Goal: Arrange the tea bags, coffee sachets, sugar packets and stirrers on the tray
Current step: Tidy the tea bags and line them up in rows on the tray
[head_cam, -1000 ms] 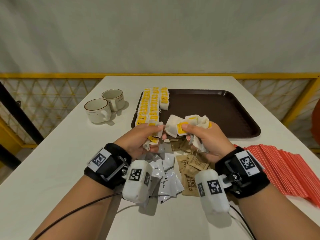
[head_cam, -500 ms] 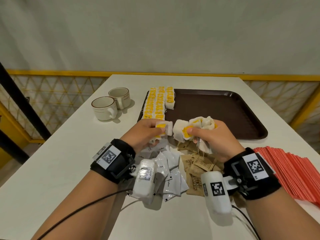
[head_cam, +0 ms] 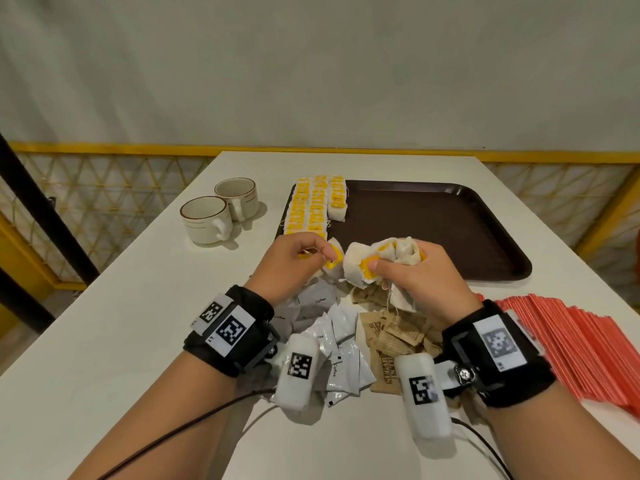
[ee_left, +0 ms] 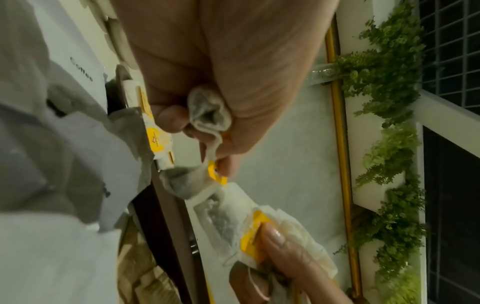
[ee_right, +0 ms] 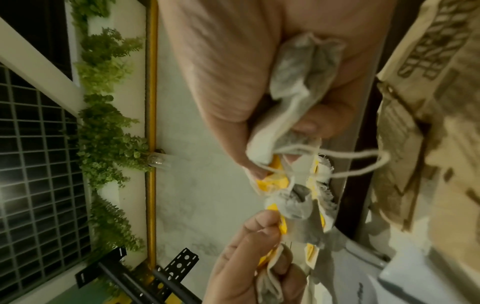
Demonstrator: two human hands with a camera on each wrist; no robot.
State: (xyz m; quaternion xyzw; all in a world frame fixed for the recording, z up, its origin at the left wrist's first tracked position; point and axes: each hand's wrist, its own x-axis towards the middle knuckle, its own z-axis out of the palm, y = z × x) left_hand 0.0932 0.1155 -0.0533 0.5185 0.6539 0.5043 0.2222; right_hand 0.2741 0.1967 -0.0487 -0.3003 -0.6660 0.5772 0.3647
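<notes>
Pinching one tea bag [head_cam: 333,259] by its yellow tag, the left hand [head_cam: 291,263] meets the right hand [head_cam: 415,275] clutching a soft, light, tangle-prone bunch [head_cam: 384,259] just before the tray [head_cam: 450,230]; tags look the safest hold.

The tray [head_cam: 433,230] sits at the back of the table [head_cam: 104,323], with rows of tea bags [head_cam: 313,206] on its left side. Two cups [head_cam: 221,213] stand left of it. The stirrers [head_cam: 571,341] lie to the right. Coffee sachets [head_cam: 332,341] and what look like sugar packets [head_cam: 394,337] lie in front.
</notes>
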